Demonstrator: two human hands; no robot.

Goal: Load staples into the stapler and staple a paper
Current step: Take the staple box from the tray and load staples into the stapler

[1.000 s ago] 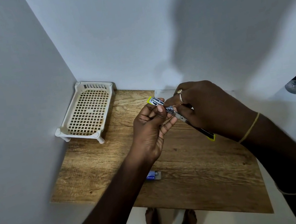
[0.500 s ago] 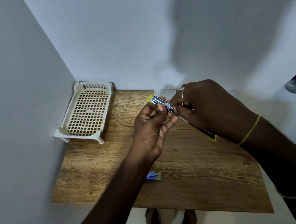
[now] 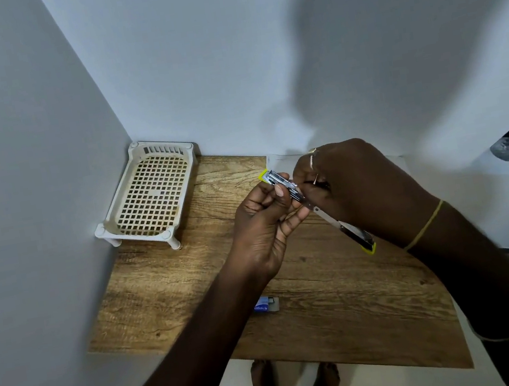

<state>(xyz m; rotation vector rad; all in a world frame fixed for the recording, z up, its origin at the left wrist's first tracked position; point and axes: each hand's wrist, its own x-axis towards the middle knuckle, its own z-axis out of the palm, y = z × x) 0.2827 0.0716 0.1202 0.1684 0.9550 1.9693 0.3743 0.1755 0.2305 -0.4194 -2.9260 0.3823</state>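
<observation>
Head view: barely differing from half a second ago, both hands keeping the same grip above the table's [image 3: 171, 306] far edge, the right thumb shifting slightly along the metal. Holding the opened stapler [image 3: 281, 183] in mid-air, clear of the wood, its yellow-tipped ends pointing to the far-left and near-right. Left hand [image 3: 263, 224] pinching the shiny magazine end between thumb and fingertips. Right hand [image 3: 355, 183] closing over the middle, thumb and forefinger pressing together on the channel. Staple box [image 3: 266, 304] lying near the front edge, paper [image 3: 278, 162] at the far edge, white basket [image 3: 149, 192] sitting in the far-left corner.
</observation>
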